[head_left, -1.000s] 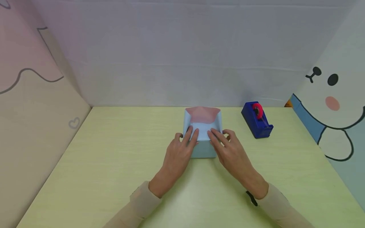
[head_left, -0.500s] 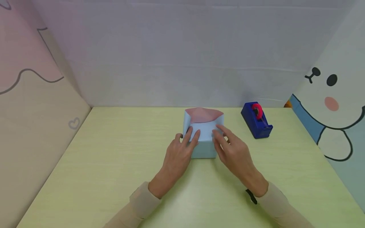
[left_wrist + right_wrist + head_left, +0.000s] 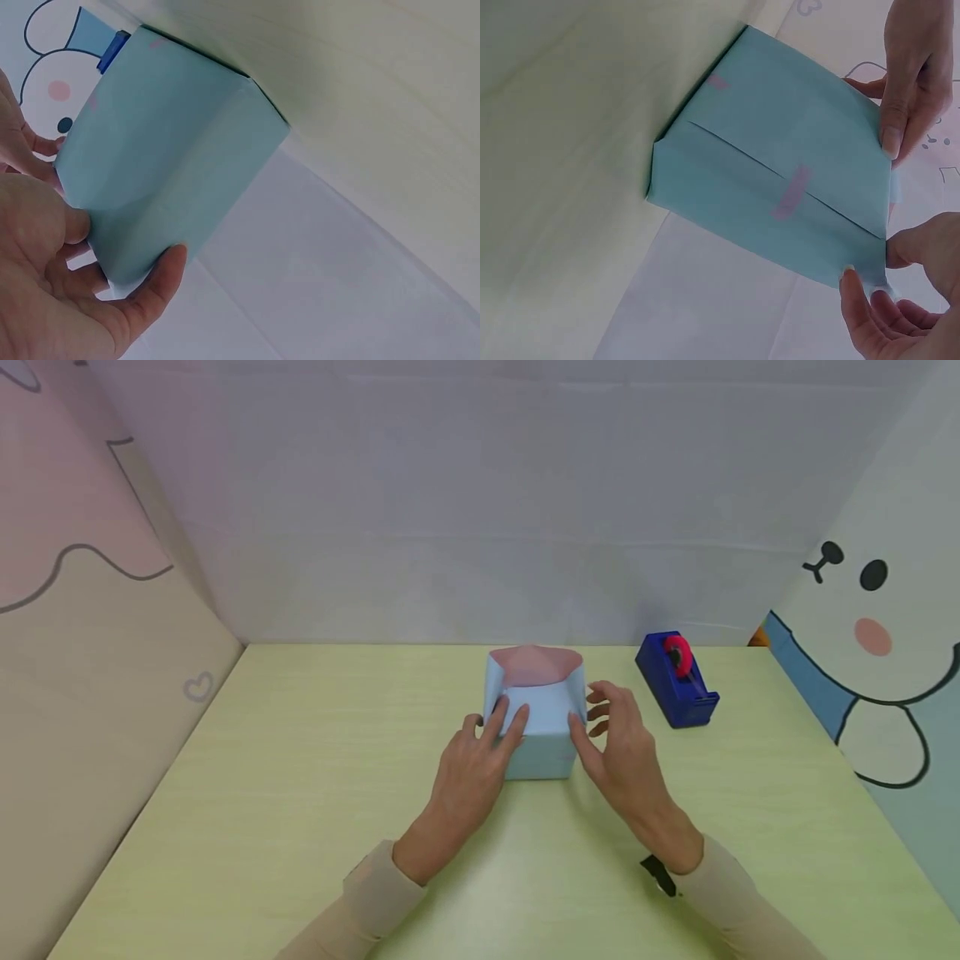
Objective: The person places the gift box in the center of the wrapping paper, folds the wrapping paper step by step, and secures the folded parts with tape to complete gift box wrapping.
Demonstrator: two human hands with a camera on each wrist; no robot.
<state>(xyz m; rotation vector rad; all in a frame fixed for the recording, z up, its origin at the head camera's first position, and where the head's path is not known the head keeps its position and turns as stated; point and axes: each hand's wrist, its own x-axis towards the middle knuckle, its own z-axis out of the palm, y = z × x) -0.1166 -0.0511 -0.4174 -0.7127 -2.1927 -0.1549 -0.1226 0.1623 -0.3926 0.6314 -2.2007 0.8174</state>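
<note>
A box wrapped in light blue paper (image 3: 540, 758) stands on the table, its pink-lined back flap (image 3: 534, 667) raised above the folded top. My left hand (image 3: 467, 768) straddles the top left edge: two fingers lie on the top, another bends against the side of the wrapped box (image 3: 161, 150) in the left wrist view. At the right edge, my right hand (image 3: 626, 760) has its thumb at the top and curled fingers by the side. From the right wrist, strips of pink tape (image 3: 793, 191) show across the paper's seam, and that hand (image 3: 930, 277) pinches the corner.
A blue tape dispenser (image 3: 678, 681) with a red-cored roll sits to the right at the back of the pale table (image 3: 300, 793). A white cloth wall (image 3: 487, 510) rises behind it. Printed panels, one with a cartoon face (image 3: 873, 635), flank both sides.
My right hand has come off the folded top and shifted outward to the right edge, its fingers now beside the box. The left hand keeps its place.
</note>
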